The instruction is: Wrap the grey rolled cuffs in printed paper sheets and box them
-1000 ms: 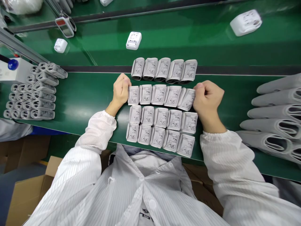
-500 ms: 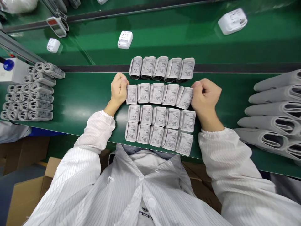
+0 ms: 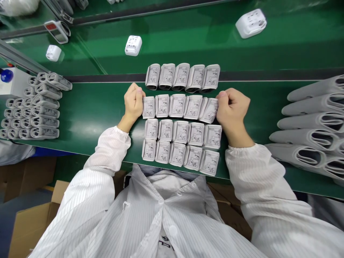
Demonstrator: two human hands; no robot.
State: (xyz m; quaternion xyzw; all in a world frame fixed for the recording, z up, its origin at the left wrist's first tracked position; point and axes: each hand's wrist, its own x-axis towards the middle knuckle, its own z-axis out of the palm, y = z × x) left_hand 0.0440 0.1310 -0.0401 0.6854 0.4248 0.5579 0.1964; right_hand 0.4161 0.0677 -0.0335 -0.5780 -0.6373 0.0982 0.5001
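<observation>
Both fists are closed at the two ends of one row of rolled grey cuffs (image 3: 177, 105) with printed drawings on top. My left hand (image 3: 133, 100) has its thumb and bent fingers against the leftmost cuff. At the other end, my right hand (image 3: 233, 109) presses its thumb and curled fingers to the rightmost cuff, which leans over. Another cuff row (image 3: 182, 77) lies just beyond, with dark openings facing me. Nearer to my body are two more rows, a middle row (image 3: 181, 132) and a front row (image 3: 177, 154).
Stacked rolled cuffs (image 3: 45, 122) stand at the left beside a white box (image 3: 17, 82). Larger folded grey cuffs (image 3: 309, 120) pile up at the right. White devices (image 3: 133, 45) sit on the green strip (image 3: 188, 43) behind the bench. An open carton (image 3: 32, 222) is below left.
The white devices on the green strip have shifted left relative to the bench. My view has moved slightly; both hands keep their places at the ends of the same cuff row.
</observation>
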